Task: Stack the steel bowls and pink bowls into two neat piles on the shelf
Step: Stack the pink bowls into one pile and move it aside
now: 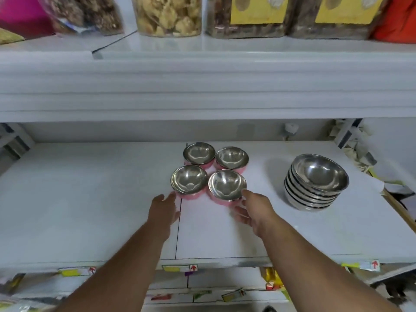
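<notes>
Four pink bowls [227, 184] are found unstacked at frame centre on the shelf [90, 199]. They are judged light, rigid and slick, best taken by the rim. The grip of the left hand [163, 208] is spread beside one bowl; that of the right hand [252, 209] is spread, touching another's rim.

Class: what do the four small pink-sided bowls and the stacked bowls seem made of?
Four small pink-sided bowls: mirror-bright inside, likely polished steel; matte pink outer shell, perhaps plastic. Stack of larger silver bowls: polished steel by its sharp reflections.
</notes>
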`<state>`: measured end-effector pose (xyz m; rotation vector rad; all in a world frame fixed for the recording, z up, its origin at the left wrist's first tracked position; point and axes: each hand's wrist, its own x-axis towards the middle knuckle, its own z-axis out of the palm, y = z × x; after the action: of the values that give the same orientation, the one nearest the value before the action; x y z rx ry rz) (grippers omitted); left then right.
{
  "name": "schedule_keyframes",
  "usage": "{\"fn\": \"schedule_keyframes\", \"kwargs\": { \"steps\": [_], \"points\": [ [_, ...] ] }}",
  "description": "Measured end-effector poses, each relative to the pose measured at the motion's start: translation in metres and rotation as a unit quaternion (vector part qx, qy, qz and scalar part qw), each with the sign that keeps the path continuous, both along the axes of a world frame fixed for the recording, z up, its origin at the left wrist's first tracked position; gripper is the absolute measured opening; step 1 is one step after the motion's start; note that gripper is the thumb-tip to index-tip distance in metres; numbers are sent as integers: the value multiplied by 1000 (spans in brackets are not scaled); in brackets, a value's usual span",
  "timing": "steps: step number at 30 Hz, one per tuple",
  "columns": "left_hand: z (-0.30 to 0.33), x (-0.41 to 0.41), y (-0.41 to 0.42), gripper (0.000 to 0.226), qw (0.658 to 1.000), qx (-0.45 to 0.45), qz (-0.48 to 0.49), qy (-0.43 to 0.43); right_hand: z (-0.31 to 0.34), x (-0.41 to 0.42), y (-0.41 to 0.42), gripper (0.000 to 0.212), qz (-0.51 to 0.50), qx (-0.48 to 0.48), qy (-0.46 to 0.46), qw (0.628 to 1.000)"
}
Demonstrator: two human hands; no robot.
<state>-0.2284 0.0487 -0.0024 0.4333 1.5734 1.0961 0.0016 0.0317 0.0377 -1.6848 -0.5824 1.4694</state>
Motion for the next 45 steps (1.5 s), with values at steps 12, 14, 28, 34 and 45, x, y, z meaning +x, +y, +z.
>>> {"fn": "schedule_keyframes", "kwargs": {
  "steps": [12, 14, 28, 34, 45],
  "points": [
    [-9, 4, 30, 18, 1000, 19, -17, 11, -13, -4, 25, 22, 25, -30, -35, 999],
    [-9, 3, 31, 17, 999, 21, -22, 14, -16, -4, 28, 26, 31, -31, -52, 998],
    [-2, 14, 8, 23, 997, 50, -51, -20, 12, 10, 18, 23, -38, 95, -96, 990],
    [0, 45, 1, 48, 996, 37, -58, -58, 32, -3, 17, 21, 22, 103, -74, 992],
    [-1, 46, -14, 29, 985, 35, -134, -101, 15, -9, 15, 13, 96, 48, -101, 989]
  ]
}}
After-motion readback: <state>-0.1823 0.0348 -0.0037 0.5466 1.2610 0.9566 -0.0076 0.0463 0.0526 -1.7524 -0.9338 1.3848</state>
